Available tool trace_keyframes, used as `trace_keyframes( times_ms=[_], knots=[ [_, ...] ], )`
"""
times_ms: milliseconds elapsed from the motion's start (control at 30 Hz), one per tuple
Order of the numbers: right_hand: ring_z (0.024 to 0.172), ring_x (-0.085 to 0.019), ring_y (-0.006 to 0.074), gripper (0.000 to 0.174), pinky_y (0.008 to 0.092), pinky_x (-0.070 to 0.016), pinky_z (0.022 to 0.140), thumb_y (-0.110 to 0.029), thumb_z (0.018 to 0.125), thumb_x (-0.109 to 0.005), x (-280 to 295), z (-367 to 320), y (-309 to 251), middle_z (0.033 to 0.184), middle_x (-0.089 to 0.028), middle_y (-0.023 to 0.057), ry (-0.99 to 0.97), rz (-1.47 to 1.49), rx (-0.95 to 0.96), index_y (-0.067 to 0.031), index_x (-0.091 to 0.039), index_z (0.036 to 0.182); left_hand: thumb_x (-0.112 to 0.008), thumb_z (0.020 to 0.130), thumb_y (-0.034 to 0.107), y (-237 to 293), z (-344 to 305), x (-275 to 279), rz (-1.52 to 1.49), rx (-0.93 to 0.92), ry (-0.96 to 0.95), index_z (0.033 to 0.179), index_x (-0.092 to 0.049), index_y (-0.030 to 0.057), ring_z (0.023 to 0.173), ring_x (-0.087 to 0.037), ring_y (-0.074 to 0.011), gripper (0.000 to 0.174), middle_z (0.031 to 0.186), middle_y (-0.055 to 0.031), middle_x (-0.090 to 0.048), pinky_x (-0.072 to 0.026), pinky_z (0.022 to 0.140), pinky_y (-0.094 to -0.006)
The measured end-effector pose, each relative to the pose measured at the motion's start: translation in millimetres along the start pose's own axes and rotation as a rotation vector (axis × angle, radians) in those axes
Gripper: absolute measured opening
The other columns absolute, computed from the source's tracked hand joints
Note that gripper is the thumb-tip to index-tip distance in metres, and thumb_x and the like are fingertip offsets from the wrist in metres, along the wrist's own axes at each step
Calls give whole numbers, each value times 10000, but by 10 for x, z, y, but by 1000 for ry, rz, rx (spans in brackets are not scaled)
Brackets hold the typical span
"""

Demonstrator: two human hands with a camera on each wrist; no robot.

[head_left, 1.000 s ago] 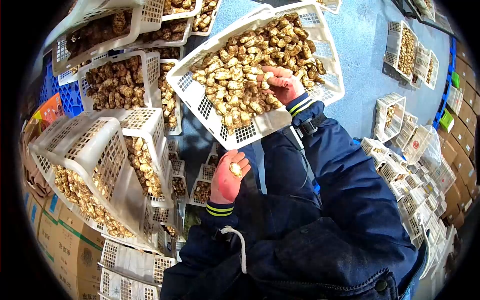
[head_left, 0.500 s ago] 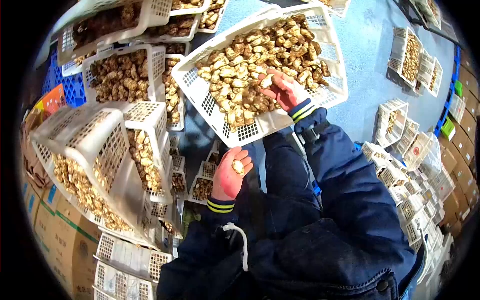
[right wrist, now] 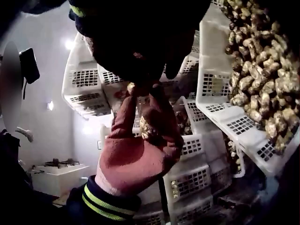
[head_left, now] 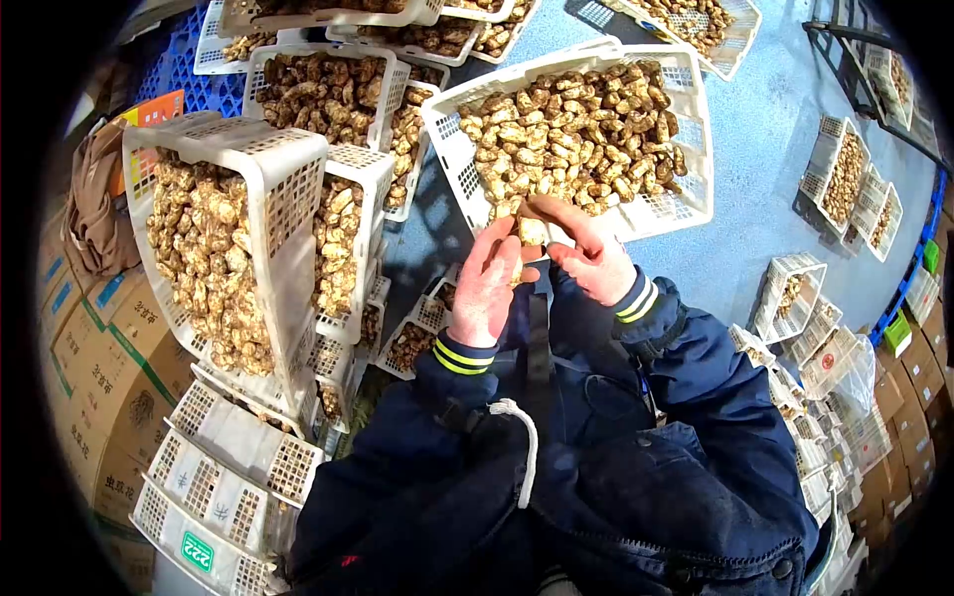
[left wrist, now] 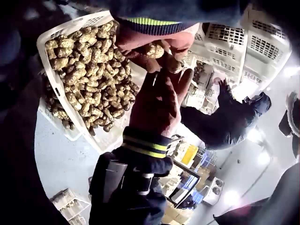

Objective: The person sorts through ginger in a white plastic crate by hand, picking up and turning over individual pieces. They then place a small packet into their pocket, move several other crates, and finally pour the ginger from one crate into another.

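A white crate (head_left: 698, 139) is filled with mottled pieces (head_left: 576, 129). By its near edge, the left hand (head_left: 483, 296) and right hand (head_left: 602, 266) are held close together, fingers bent. A pale piece (head_left: 532, 230) is pinched by the right fingertips, beside the left ones; a second piece (right wrist: 146, 127) is cupped in the left palm.

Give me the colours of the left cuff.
The left cuff is navy, striped in yellow; it shows best in the head view.

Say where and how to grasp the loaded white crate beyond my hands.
Take the crate by its end rims, from left and right at once: it is wide, open-topped and heaped, so one-sided lifting would probably tip it.
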State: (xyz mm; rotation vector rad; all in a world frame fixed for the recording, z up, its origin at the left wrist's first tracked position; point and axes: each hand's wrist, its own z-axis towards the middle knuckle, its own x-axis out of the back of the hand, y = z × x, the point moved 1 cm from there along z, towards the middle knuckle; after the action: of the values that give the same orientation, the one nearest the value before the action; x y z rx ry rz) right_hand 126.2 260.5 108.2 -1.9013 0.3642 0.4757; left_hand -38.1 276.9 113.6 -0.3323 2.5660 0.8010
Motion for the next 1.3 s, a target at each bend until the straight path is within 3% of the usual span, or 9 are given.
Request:
trace_keyframes(
  times_ms=[67,233,367,467,600,633,733,967,1300],
  knots=[
    [1272,-351,259,528,347,-264,1040,-6,807,-541,43,46,-100,1323,-418,170,-144,-641,120,27,-360,1301,-511,906,157,-37,1,3,-135,42,-71,1262,-400,31,965,-553,-137,394,1126,-36,-519,-466,707,-270],
    [1189,-422,193,469,320,-310,1009,-115,860,-493,23,38,-58,1288,-449,140,95,37,-86,38,-379,1288,-517,897,130,10,-37,-34,-216,138,-52,1248,-446,68,920,-575,-163,363,1088,-46,-570,-463,690,-283],
    [1049,-511,152,456,265,-387,904,-108,839,-573,88,13,-48,1150,-557,106,-8,27,-272,41,-437,1247,-513,898,122,-22,-36,-65,-229,173,-109,1262,-430,71,929,-574,-171,377,1086,-41,-569,-460,702,-289],
    [1001,-532,149,459,273,-417,878,-94,820,-596,118,17,-16,1132,-564,104,203,49,-183,29,-445,1235,-511,894,107,-30,-61,-89,-209,154,-78,1290,-386,61,928,-573,-164,418,1107,-48,-558,-461,766,-291],
    [1003,-543,181,588,280,-422,878,-100,784,-641,234,62,122,1148,-543,154,371,526,-39,76,-360,1270,-494,892,138,-6,-28,-12,-454,-64,-261,1313,-343,71,1177,-436,-272,452,1290,-114,-441,-337,1004,-501],
    [979,-547,163,594,266,-430,856,-104,782,-648,214,17,152,1117,-553,130,454,444,-102,59,-364,1277,-448,906,142,22,-27,18,-404,-82,-238,1331,-307,71,1270,-313,-312,454,1367,-120,-348,-213,1046,-586],
    [951,-545,144,561,265,-435,837,-98,775,-660,33,-11,225,1065,-561,95,424,441,-147,35,-408,1259,-398,930,165,148,-48,-14,-356,-120,-301,1366,-239,122,1305,-254,-295,467,1425,-44,-265,-247,1012,-607],
    [854,-571,114,433,242,-455,745,-83,760,-660,-184,-27,240,964,-600,62,288,296,-264,46,-498,1140,-411,936,176,113,-40,42,-393,-157,-262,1367,-246,236,1309,-258,-266,466,1420,22,-274,-298,975,-588],
    [660,-454,49,525,175,-391,608,-156,728,-721,-374,-41,214,778,-491,-41,210,135,-244,-11,-483,1174,-524,884,241,-5,-39,158,-419,-172,-70,1361,-308,207,1281,-300,-227,525,1404,35,-295,-322,984,-533]
  ],
)
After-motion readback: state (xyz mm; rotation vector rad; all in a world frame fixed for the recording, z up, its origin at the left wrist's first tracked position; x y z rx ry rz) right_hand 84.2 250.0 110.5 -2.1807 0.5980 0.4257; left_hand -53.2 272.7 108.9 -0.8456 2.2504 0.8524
